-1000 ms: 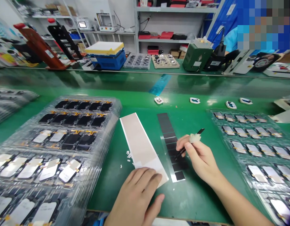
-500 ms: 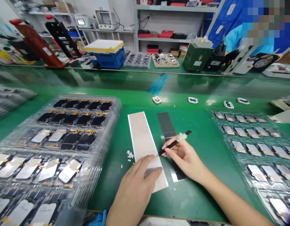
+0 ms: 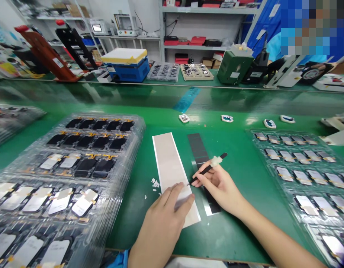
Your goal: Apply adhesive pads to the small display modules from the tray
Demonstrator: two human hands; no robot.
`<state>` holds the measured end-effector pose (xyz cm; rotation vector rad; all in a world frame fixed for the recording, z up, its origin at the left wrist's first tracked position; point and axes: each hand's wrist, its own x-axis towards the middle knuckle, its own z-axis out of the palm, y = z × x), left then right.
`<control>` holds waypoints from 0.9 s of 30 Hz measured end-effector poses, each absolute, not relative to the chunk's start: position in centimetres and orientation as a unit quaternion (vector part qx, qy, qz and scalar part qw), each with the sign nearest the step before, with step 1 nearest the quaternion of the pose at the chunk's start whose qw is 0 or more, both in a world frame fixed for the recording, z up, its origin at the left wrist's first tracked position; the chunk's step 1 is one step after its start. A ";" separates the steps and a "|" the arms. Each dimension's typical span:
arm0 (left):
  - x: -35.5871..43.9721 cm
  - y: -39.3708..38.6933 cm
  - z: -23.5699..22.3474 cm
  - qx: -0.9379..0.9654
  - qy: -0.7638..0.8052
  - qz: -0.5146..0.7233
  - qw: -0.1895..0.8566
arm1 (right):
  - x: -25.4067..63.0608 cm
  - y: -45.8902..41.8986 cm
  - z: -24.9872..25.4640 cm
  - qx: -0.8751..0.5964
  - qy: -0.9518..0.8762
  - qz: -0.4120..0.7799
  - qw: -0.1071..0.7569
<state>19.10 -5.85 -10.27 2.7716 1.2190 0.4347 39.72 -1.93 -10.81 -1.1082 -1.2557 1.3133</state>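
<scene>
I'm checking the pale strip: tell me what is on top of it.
The left hand rests on the pale strip near its lower end; the black tool has its tip at the right edge. What the hand covers cannot be seen.

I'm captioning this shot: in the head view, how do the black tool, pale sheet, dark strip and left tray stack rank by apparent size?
1. Tray stack
2. Pale sheet
3. Dark strip, partly hidden
4. Black tool

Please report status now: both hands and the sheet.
Left hand pressing beige sheet. Right hand holding black tweezers, tip at sheet's right edge. Dark strip partly under right hand.
</scene>
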 end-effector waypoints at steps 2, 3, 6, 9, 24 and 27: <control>19.0 -5.8 -10.2 0.904 0.402 0.137 0.047 | 39.7 -1.9 -10.6 -0.457 -0.510 0.541 0.488; 19.0 -5.8 -10.1 0.904 0.404 0.135 0.051 | 39.7 -1.9 -10.5 -0.457 -0.507 0.543 0.489; 19.1 -5.6 -10.0 0.902 0.406 0.133 0.062 | 39.8 -1.8 -9.9 -0.453 -0.501 0.548 0.494; 19.5 -5.5 -9.8 0.896 0.412 0.149 0.068 | 40.3 -1.7 -9.2 -0.452 -0.491 0.544 0.508; 4.4 -5.8 1.2 0.787 0.568 0.209 -0.119 | 41.6 -2.8 -8.1 -0.511 -0.500 0.364 0.597; 2.0 -1.5 1.4 0.775 0.598 0.151 -0.139 | 41.3 -2.9 -7.9 -0.515 -0.511 0.345 0.596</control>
